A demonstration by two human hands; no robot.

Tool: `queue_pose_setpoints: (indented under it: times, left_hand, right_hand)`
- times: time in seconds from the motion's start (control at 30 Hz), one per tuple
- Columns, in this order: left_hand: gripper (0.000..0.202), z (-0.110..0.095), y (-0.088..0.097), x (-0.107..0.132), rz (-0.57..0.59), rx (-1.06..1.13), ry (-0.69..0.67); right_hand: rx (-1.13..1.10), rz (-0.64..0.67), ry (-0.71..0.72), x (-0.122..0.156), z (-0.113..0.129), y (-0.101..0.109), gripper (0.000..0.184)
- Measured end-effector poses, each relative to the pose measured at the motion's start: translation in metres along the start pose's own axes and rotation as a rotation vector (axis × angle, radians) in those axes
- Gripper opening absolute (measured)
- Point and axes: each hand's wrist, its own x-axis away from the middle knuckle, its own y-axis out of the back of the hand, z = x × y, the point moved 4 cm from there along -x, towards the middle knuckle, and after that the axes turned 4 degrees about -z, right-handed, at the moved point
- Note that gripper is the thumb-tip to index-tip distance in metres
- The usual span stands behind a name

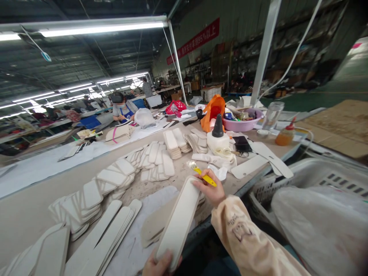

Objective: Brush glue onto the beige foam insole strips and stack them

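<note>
A long white round-ended panel (177, 226) slants up between my two hands. My left hand (161, 263) is closed around its near end at the bottom of the view. At the far end, my right hand (212, 188) pinches the panel's edge and also grips a yellow-handled brush (207, 177). White stuff coats the bristles, which point up and left. Beneath the panel, a stack of similar beige pieces (156, 222) lies on a white sheet (140, 207). Left of it are long white strips (106, 237) in a pile.
Overlapping white pieces (115, 174) spread across the table's left and middle. Behind my right hand stand a white bottle with a black nozzle (217, 140), a purple basin (244, 123) and a glue bottle (285, 135). A grey crate (310, 172) borders the right. Another person (122, 111) sits further back.
</note>
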Motion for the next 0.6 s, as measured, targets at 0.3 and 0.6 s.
queue_pose_setpoints:
  times: [0.3, 0.6]
  left_hand:
    - [0.075, -0.038, -0.025, 0.036, 0.375, 0.162, 0.210]
    - [0.048, -0.050, -0.041, 0.038, 0.430, -0.195, -0.022]
  right_hand:
    - [-0.044, 0.000, -0.046, 0.003, 0.002, -0.004, 0.048]
    - [0.032, 0.099, -0.032, 0.014, -0.001, -0.013, 0.039]
